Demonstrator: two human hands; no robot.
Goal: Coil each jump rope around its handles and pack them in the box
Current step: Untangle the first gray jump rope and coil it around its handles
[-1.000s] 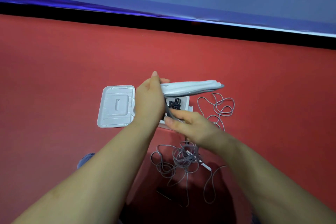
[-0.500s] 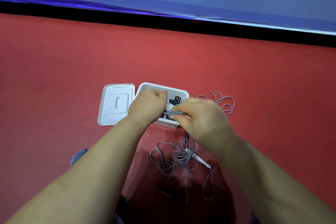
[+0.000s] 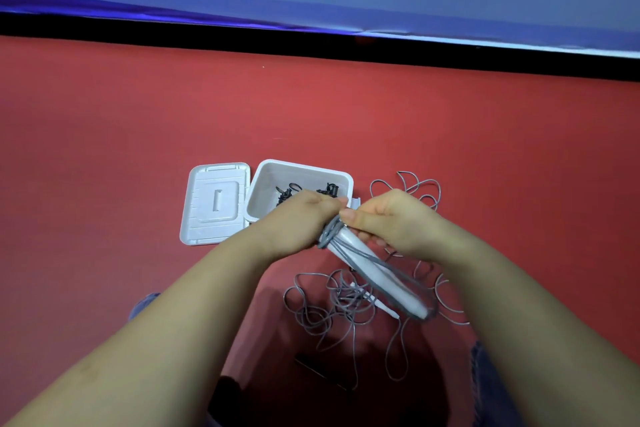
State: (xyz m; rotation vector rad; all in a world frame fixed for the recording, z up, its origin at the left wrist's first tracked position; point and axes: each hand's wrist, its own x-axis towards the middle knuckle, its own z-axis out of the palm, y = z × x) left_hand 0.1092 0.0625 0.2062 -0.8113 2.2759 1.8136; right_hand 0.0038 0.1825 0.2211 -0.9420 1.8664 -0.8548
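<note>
Mid-coil: left hand [image 3: 298,222] gripping white handles [image 3: 374,274], right hand [image 3: 388,218] fingers pinching grey rope [image 3: 346,295] at wraps. Next: wind remaining slack, then into box [image 3: 301,170].

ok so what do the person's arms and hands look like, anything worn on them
Both forearms are bare up to the frame's lower edge: no sleeves show. The left hand and right hand wear no gloves, and no rings, watch or wristband can be seen. The right thumbnail is short and plain. Blue fabric shows beneath each arm.
</note>
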